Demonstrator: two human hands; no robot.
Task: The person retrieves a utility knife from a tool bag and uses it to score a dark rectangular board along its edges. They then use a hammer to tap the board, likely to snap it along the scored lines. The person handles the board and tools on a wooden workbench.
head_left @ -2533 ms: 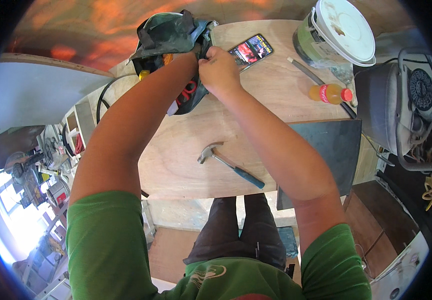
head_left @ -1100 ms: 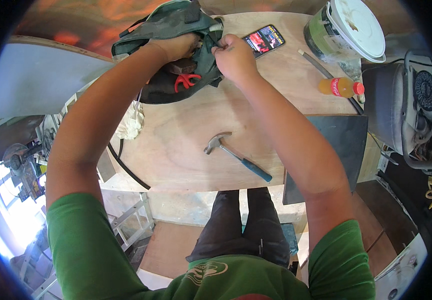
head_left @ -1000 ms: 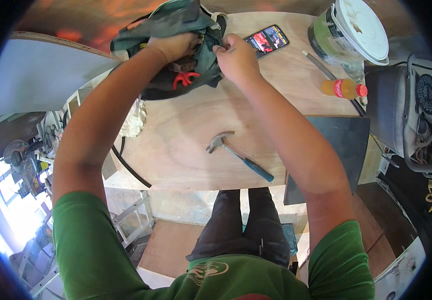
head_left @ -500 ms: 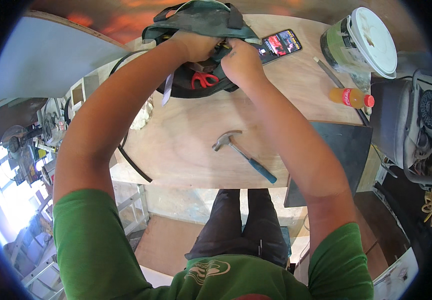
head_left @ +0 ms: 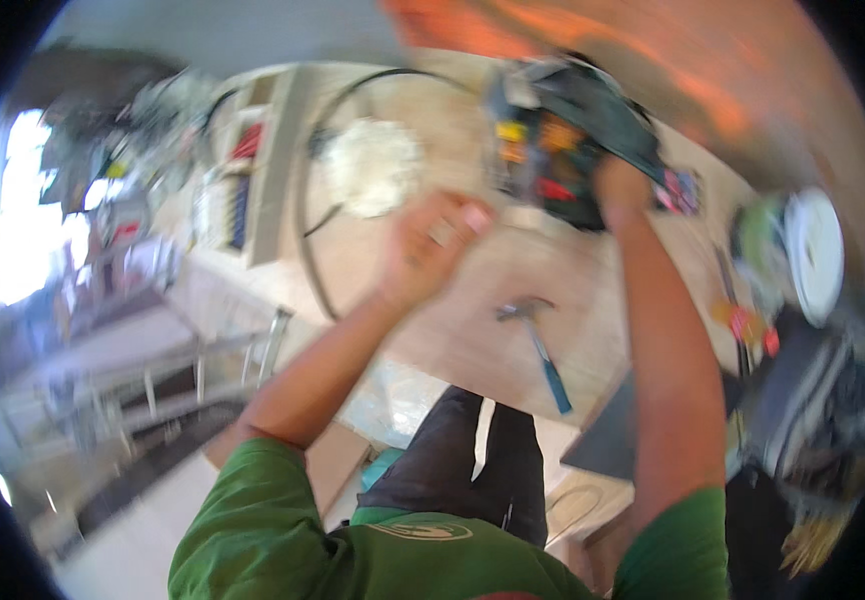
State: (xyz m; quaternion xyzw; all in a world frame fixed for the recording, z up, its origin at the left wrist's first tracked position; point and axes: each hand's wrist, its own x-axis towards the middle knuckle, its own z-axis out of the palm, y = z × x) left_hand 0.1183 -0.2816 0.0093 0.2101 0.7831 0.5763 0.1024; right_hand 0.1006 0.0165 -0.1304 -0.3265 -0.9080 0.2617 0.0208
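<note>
Lifted away from the bag, my left hand (head_left: pixel 433 245) is closed around something small and pale, too blurred to name, above the plywood bench (head_left: pixel 438 305). My right hand (head_left: pixel 623 185) reaches into the dark green tool bag (head_left: pixel 593 110) at its right part, with its fingers hidden. Yellow, orange and red items show in the bag. A phone (head_left: pixel 681 190) lies just right of the bag. Nearer me, a claw hammer (head_left: pixel 543 350) with a teal grip lies between my forearms.
Left of the bag are crumpled white material (head_left: pixel 373 165), a black cable and a wooden tray (head_left: pixel 288 170). On the right stand a lidded bucket (head_left: pixel 811 255), an orange drink bottle (head_left: pixel 748 322), a dark sheet (head_left: pixel 603 430) and a machine (head_left: pixel 798 400). An aluminium ladder (head_left: pixel 203 375) is lower left.
My left hand has come out of the bag, down and leftward, holding something small. My right hand stays at the bag. The view has swung left, blurring the frame.
</note>
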